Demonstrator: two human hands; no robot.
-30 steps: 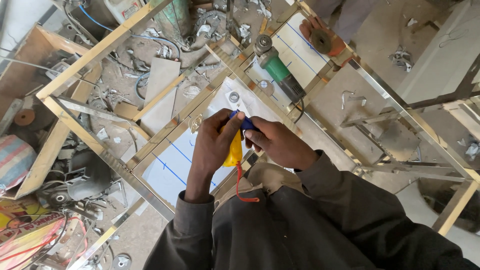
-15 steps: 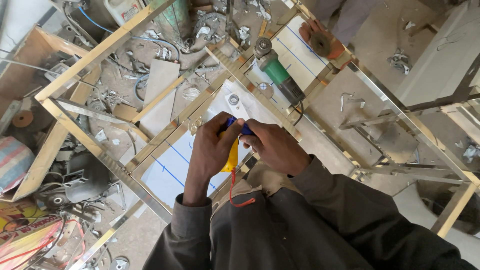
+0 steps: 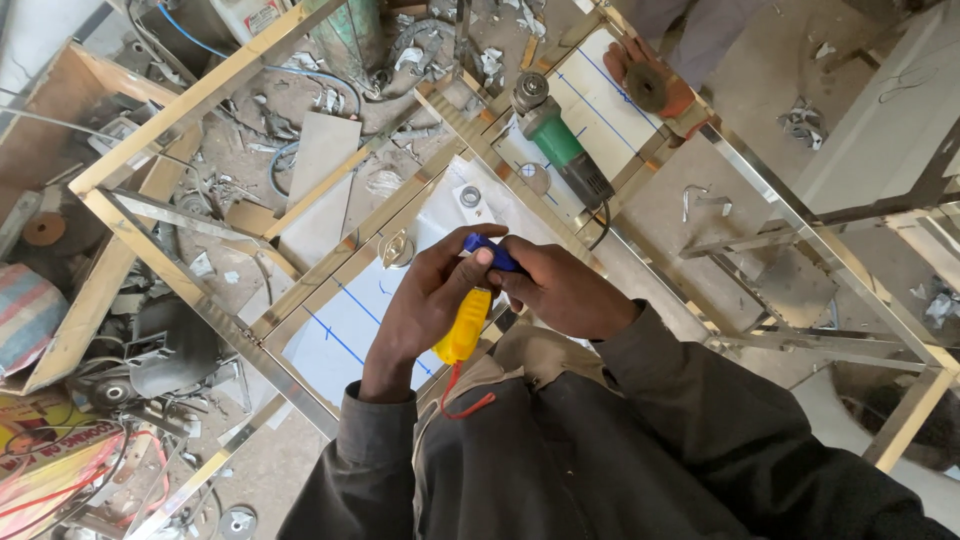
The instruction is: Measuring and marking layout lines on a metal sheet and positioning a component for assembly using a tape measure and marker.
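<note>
Your left hand (image 3: 425, 305) grips the yellow tool (image 3: 463, 326) around its body, fingers clamped on it, and your right hand (image 3: 565, 290) pinches its blue cap (image 3: 490, 252) at the top. Since a second ago the tool has come up a little and sits more upright between your hands, with the red cord (image 3: 460, 400) still dangling below it over your jacket. It is held above the metal frame (image 3: 330, 270) and the white sheet (image 3: 350, 330), touching neither. The green grinder (image 3: 560, 150) lies beyond, well apart.
</note>
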